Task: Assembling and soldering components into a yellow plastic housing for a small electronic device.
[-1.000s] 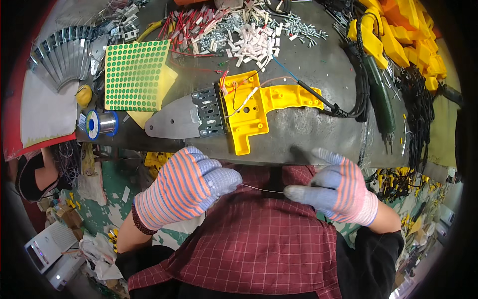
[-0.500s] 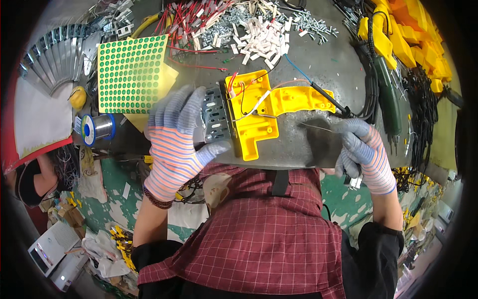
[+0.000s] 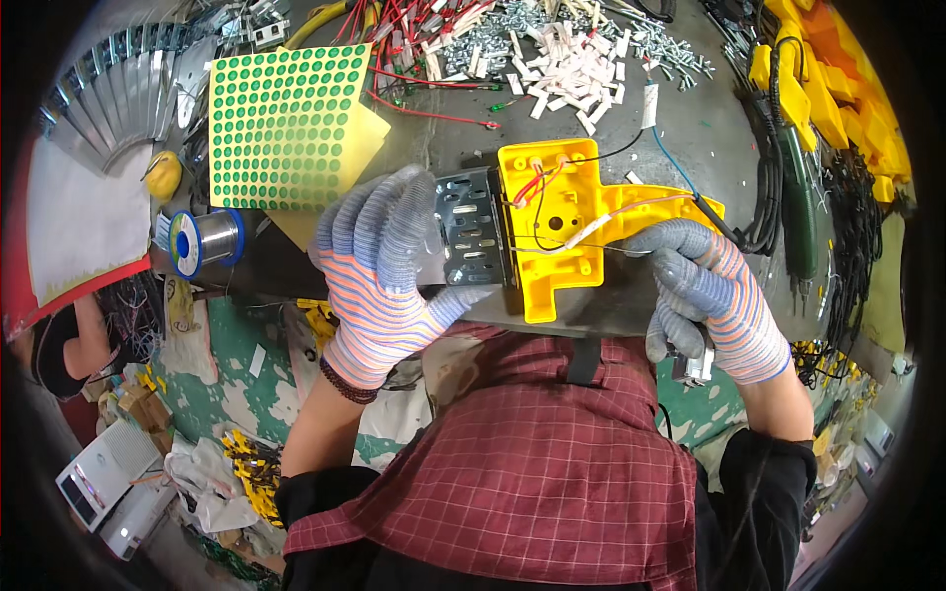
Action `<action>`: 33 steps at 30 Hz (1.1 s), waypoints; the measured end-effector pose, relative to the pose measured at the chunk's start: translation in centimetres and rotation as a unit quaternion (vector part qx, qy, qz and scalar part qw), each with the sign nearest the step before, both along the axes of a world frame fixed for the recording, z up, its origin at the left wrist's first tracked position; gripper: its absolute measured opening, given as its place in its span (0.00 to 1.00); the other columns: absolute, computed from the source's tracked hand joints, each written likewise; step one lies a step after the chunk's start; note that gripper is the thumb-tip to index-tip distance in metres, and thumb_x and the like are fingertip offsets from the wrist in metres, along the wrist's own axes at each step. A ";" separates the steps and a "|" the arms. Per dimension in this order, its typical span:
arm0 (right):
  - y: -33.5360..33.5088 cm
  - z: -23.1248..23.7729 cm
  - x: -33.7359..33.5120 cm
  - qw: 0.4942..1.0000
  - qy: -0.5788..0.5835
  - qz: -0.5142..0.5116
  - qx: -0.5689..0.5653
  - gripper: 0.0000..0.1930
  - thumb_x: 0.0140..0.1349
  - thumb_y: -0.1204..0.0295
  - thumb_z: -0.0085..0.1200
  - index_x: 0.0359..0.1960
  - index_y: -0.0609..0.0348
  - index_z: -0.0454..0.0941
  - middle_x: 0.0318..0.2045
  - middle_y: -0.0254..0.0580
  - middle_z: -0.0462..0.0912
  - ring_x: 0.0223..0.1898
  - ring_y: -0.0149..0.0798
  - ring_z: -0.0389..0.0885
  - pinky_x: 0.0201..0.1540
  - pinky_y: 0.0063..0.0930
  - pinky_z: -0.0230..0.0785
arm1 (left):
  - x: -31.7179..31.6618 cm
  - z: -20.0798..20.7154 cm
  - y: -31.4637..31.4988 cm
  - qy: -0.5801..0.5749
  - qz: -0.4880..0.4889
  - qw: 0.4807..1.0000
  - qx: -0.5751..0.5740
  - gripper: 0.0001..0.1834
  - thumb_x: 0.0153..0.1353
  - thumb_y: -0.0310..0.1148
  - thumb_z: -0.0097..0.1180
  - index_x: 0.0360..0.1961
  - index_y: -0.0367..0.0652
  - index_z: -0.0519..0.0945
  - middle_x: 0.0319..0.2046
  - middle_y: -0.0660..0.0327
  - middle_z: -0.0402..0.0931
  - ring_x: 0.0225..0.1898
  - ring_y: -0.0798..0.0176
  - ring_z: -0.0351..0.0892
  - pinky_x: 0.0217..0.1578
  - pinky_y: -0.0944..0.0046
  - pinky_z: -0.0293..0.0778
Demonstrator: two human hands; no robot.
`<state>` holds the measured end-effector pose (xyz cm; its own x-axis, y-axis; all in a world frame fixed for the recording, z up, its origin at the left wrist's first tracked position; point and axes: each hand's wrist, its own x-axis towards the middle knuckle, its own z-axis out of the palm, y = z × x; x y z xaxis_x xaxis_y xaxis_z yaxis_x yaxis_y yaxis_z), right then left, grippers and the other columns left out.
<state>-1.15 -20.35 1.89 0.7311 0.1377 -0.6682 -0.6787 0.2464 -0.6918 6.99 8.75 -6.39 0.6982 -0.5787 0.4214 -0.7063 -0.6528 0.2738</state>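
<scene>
My left hand (image 3: 379,276), in a striped knit glove, grips a perforated metal plate (image 3: 471,231) between thumb and fingers. Against the plate's right edge sits an open yellow plastic housing (image 3: 537,295) with a handle, its hollow side up. Red, black and white-sleeved wires run inside it. My right hand (image 3: 714,295), gloved likewise, pinches a thin wire (image 3: 628,249) that reaches left into the housing. Below its curled lower fingers a small silver metal part (image 3: 693,368) shows, apparently held there too. A white connector sleeve (image 3: 649,105) joins a black and a blue wire above the handle.
Piled white connectors (image 3: 567,74) and screws lie at the back. A green-dotted sticker sheet (image 3: 286,128) and a solder wire spool (image 3: 207,243) are on the left. At right are a green electric screwdriver (image 3: 796,207), black cables and yellow housings (image 3: 843,94).
The whole view has shifted, moving the bench things rightward in it. My right hand has come closer to the housing with the thin wire. The small silver part below its fingers shows more.
</scene>
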 end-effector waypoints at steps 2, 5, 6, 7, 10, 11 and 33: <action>0.3 0.1 0.4 1.000 0.013 0.020 -0.010 0.16 0.69 0.62 0.49 0.51 0.59 0.76 0.11 0.28 0.68 0.09 0.23 0.66 0.25 0.26 0.78 | 0.1 -0.1 0.1 -0.003 -0.004 1.000 -0.008 0.49 0.45 0.67 0.62 0.62 0.45 0.68 0.60 0.55 0.68 0.57 0.48 0.68 0.57 0.45 0.60; 0.6 0.5 0.9 1.000 0.021 0.003 -0.004 0.16 0.69 0.62 0.49 0.50 0.60 0.76 0.11 0.27 0.67 0.09 0.23 0.66 0.25 0.26 0.78 | 0.2 -0.2 0.1 -0.012 -0.008 1.000 -0.020 0.48 0.46 0.67 0.61 0.62 0.46 0.69 0.60 0.55 0.69 0.56 0.47 0.69 0.57 0.45 0.60; 0.6 0.4 1.0 1.000 0.021 0.003 -0.004 0.16 0.69 0.62 0.49 0.50 0.60 0.76 0.11 0.27 0.67 0.09 0.23 0.66 0.25 0.26 0.78 | 0.2 -0.3 0.0 -0.019 -0.008 1.000 -0.022 0.48 0.46 0.67 0.61 0.61 0.46 0.69 0.60 0.55 0.69 0.56 0.47 0.70 0.56 0.45 0.61; 0.5 0.4 1.0 1.000 0.026 -0.005 0.010 0.16 0.69 0.63 0.49 0.50 0.60 0.76 0.11 0.27 0.67 0.09 0.23 0.66 0.25 0.26 0.78 | 0.2 -0.3 0.0 -0.018 -0.008 1.000 -0.023 0.48 0.46 0.67 0.61 0.61 0.46 0.69 0.60 0.55 0.69 0.56 0.47 0.70 0.56 0.45 0.61; 0.6 0.6 1.0 0.999 0.036 -0.010 0.017 0.15 0.69 0.63 0.49 0.50 0.59 0.76 0.11 0.27 0.66 0.09 0.23 0.66 0.25 0.26 0.78 | 0.2 -0.1 0.1 -0.007 -0.007 1.000 -0.008 0.47 0.47 0.67 0.61 0.61 0.46 0.69 0.60 0.55 0.69 0.56 0.47 0.70 0.56 0.45 0.61; 0.7 0.7 1.0 0.999 0.042 -0.008 0.011 0.15 0.69 0.64 0.48 0.50 0.59 0.76 0.11 0.27 0.66 0.09 0.23 0.66 0.25 0.27 0.78 | 0.2 -0.2 0.1 -0.013 -0.008 1.000 -0.014 0.46 0.47 0.67 0.61 0.61 0.46 0.69 0.60 0.55 0.69 0.56 0.47 0.70 0.56 0.45 0.61; 1.0 1.1 0.8 0.996 -0.026 0.025 -0.083 0.16 0.70 0.62 0.49 0.49 0.59 0.77 0.12 0.28 0.70 0.10 0.23 0.68 0.23 0.23 0.75 | 0.3 -0.4 0.1 -0.023 -0.011 0.999 -0.031 0.45 0.49 0.68 0.60 0.60 0.47 0.70 0.60 0.56 0.70 0.56 0.49 0.69 0.56 0.46 0.61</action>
